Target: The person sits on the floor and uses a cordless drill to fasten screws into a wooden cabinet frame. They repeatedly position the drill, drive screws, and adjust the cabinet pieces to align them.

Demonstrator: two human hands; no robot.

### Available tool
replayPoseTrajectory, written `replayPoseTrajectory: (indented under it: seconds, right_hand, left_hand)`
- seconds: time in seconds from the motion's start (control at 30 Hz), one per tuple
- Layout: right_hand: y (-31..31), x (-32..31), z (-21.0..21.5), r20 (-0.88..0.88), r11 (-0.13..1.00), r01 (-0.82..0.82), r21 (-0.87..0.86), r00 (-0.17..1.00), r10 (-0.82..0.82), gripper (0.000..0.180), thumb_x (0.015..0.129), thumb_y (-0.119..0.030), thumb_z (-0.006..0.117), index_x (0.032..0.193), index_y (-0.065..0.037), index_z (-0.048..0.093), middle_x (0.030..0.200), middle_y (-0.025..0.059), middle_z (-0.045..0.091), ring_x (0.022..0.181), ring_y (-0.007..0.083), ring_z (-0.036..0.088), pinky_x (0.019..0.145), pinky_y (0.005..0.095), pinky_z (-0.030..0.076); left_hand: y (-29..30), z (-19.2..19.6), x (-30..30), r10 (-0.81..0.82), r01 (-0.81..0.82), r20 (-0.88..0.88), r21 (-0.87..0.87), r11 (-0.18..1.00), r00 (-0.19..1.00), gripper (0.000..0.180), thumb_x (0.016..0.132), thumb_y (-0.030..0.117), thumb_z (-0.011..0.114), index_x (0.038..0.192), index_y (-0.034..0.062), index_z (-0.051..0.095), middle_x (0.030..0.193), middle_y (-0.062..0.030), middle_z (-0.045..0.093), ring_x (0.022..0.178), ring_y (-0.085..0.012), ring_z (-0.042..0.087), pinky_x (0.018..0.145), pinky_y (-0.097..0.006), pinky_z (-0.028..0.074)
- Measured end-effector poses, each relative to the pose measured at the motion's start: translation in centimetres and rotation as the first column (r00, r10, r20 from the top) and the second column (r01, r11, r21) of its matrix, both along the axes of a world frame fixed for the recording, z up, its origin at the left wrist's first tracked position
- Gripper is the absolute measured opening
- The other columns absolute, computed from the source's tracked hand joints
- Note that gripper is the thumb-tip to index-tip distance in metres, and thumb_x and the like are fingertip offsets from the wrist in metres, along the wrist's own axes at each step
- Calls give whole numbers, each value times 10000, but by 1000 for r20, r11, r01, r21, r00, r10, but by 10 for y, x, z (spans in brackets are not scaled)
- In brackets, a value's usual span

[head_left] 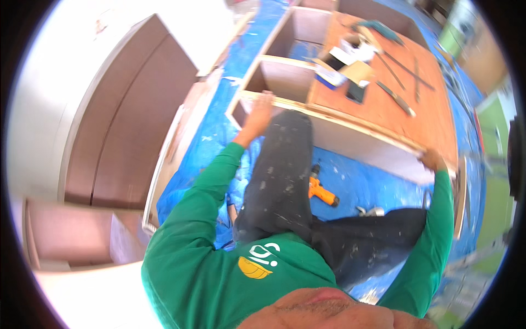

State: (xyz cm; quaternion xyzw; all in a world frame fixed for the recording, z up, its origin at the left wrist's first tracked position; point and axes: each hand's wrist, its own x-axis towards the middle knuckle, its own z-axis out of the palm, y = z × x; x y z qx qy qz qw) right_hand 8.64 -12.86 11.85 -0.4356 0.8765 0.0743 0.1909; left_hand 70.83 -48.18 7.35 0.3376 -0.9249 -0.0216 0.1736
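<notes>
Green-sleeved, 2 hands, left hand [261, 111] and right hand [433, 160], grasp 1 cabinet [350, 137] edge.

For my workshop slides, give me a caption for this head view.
Both hands, left and right, grip a wooden cabinet carcass's edge, orange drill on blue tarp below.

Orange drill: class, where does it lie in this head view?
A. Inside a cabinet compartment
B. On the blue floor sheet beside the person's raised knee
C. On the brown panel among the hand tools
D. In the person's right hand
B: the orange drill lies on the blue floor sheet beside the dark trouser knee, and neither hand holds it.
</notes>
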Motion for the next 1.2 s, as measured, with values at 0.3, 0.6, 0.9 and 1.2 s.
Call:
replayPoseTrajectory:
  seconds: [0.3,0.6,0.9,1.2]
  right_hand:
    - [-45,55,10,405,928,120,353,874,-267,343,992,-254,647,1143,54,656,940,215,778,780,330,778,645,464,621]
    - [-75,63,29,266,854,79,515,932,-247,414,1020,-296,621,1153,95,653,993,242,775,858,372,784,764,501,630]
    - [-58,83,45,429,974,111,199,883,-188,346,960,-289,667,1036,47,701,891,203,775,784,310,777,700,492,623]
    - [-33,40,12,467,979,156,132,861,-200,354,917,-317,727,1027,19,720,870,158,763,729,280,763,606,510,623]
  left_hand:
    - [-45,34,-24,87,-51,-219,165,985,972,602,1074,558,389,1180,91,754,1217,-190,717,1119,-377,641,1014,-524,437]
    - [-36,5,-56,197,-201,-72,-61,978,978,565,1018,492,438,797,136,816,817,-118,761,817,-328,710,853,-484,453]
    - [-45,-7,-55,186,-202,-113,-151,968,976,507,964,385,432,746,96,786,842,-121,766,817,-327,710,836,-494,450]
    - [-58,-21,-47,166,-155,0,-354,922,986,401,953,339,490,727,124,743,818,-118,754,796,-337,724,780,-527,496]
